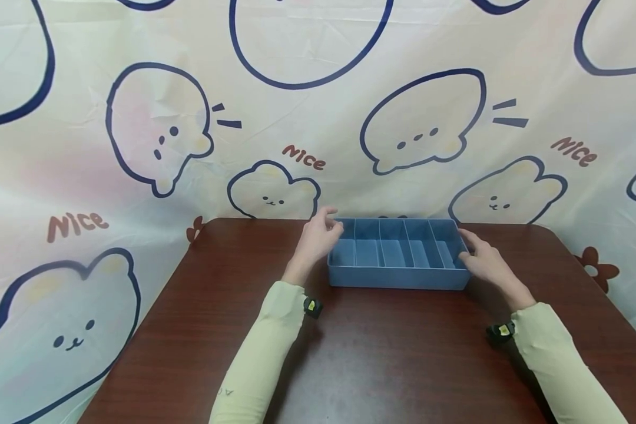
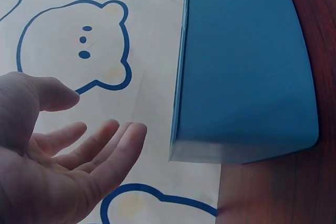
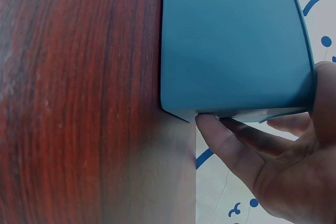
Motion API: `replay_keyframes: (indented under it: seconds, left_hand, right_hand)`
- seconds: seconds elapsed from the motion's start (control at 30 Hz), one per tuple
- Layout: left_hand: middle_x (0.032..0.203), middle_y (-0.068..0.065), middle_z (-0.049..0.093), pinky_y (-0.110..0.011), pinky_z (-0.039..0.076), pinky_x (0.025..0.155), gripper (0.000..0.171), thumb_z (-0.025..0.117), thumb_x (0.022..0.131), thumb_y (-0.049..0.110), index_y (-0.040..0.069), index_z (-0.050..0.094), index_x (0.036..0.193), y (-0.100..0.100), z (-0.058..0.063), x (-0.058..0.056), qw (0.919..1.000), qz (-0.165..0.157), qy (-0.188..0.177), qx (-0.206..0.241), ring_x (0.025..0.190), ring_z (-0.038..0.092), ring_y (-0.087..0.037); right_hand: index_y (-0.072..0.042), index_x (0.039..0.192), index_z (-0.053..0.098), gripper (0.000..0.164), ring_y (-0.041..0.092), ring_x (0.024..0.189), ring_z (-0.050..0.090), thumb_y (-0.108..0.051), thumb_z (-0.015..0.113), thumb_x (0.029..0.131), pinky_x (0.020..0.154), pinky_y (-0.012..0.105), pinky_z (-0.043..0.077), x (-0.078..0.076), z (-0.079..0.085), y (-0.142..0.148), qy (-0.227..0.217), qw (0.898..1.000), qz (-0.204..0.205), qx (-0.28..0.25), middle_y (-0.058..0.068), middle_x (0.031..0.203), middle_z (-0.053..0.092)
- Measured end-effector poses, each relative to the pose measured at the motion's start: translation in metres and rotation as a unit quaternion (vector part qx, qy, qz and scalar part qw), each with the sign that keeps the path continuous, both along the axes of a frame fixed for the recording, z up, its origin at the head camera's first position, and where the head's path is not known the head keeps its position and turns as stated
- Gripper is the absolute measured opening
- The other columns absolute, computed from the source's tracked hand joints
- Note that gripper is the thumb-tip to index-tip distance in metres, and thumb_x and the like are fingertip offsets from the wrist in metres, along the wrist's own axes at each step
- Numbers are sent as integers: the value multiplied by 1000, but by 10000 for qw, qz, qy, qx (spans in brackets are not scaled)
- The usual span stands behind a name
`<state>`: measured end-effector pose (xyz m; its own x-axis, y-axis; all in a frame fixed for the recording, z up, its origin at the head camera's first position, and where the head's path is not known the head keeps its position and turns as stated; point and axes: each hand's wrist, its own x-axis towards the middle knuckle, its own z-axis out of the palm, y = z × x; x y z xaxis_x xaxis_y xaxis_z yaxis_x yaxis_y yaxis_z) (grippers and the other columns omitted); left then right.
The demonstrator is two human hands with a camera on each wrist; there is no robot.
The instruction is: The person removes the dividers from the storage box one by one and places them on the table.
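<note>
A blue compartment organizer box lies lengthwise near the table's far edge, its several compartments facing up. At its right end my right hand grips the short wall, the thumb hooked over the rim. In the right wrist view, fingers of that hand lie against the outside of this wall. My left hand hovers by the box's left end. The left wrist view shows that hand palm up, its relaxed fingers spread, with a gap between them and the box.
The dark brown wooden table has rounded far corners. Right behind it hangs a pale cloth backdrop with cartoon outlines. Each wrist wears a small dark band, one on the left and one on the right.
</note>
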<state>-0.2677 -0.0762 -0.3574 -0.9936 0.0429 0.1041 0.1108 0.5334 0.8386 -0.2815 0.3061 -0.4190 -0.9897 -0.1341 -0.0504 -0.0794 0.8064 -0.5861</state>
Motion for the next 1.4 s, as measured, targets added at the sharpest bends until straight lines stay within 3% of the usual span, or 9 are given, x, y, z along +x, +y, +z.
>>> replay_keyframes:
  seconds: [0.57, 0.87, 1.4]
  left_hand:
    - [129, -10, 61, -47, 50, 97, 46, 54, 98, 25, 20, 44, 143, 17, -2, -8, 9995, -206, -123, 202, 118, 59, -27]
    - [143, -12, 52, -52, 47, 102, 51, 55, 98, 26, 19, 40, 146, 26, -12, -11, 9988, -186, -402, 195, 127, 55, -30]
    - [147, -14, 47, -50, 46, 103, 52, 57, 98, 23, 19, 39, 147, 40, -28, -13, 9983, -228, -509, 173, 131, 52, -31]
  right_hand:
    - [-5, 157, 12, 67, 59, 132, 35, -12, 40, 97, 100, 72, 34, 1, 0, 0, 57, 10000, -18, 20, 33, 156, 22]
    - [-5, 157, 11, 66, 59, 133, 34, -12, 39, 97, 101, 72, 33, 2, -1, 0, 47, 10000, -19, 17, 32, 157, 21]
    - [-6, 157, 12, 66, 59, 133, 34, -11, 40, 98, 101, 72, 32, 2, 1, -1, 91, 9999, -42, 12, 32, 157, 22]
